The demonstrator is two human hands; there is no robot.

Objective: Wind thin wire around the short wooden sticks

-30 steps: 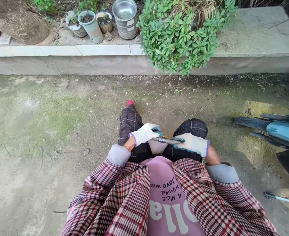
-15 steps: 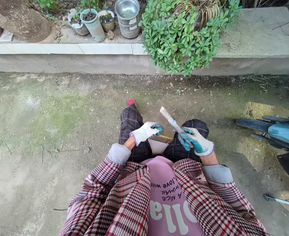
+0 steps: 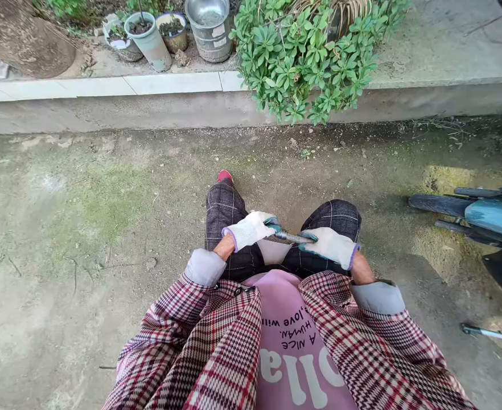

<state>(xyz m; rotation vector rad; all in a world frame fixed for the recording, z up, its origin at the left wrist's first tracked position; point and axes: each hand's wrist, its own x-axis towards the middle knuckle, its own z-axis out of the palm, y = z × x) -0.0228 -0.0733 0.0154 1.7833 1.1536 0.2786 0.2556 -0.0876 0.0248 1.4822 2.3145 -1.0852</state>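
The left hand [image 3: 251, 229] and the right hand [image 3: 330, 246], both gloved, are closed round opposite ends of a metal rod [image 3: 288, 237].

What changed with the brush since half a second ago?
The right hand swung the brush down from pointing up to lying level above the lap, and the left hand took hold of its far end. The pots and plant stayed put.
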